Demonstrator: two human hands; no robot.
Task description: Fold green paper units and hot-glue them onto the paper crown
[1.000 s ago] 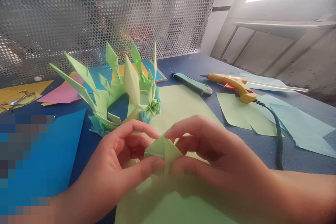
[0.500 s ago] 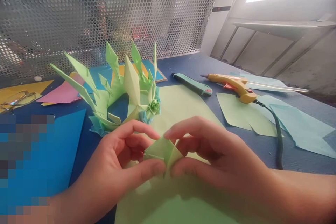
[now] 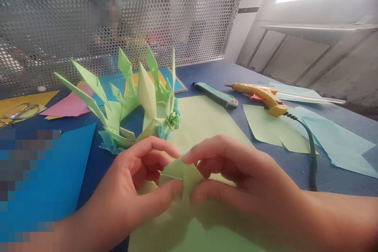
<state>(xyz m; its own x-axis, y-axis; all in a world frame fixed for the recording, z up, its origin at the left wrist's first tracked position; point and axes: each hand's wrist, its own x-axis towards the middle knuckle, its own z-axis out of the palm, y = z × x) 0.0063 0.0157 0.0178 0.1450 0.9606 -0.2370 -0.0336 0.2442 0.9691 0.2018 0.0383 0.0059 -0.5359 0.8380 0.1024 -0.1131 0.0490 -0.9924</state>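
My left hand point(image 3: 130, 189) and my right hand point(image 3: 236, 181) meet at the middle, each pinching a small folded piece of light green paper point(image 3: 180, 173) between thumb and forefinger. The piece is held just above a large light green sheet point(image 3: 203, 122) lying on the blue table point(image 3: 215, 71). Behind my hands stands a finished green paper sculpture point(image 3: 132, 98) with long pointed spikes, a small rolled rose and blue trim at its base.
A teal utility knife point(image 3: 215, 94) and a yellow glue gun point(image 3: 262, 96) with a black cord point(image 3: 310, 145) lie to the right. Green and light blue paper offcuts point(image 3: 333, 138) surround them. Blue, pink and yellow sheets point(image 3: 71, 104) and glasses point(image 3: 17, 111) sit left. A perforated metal screen point(image 3: 147, 15) stands behind.
My fingertips have shifted a little on the folded piece, pressing its point down slightly. Nothing else on the table has moved.
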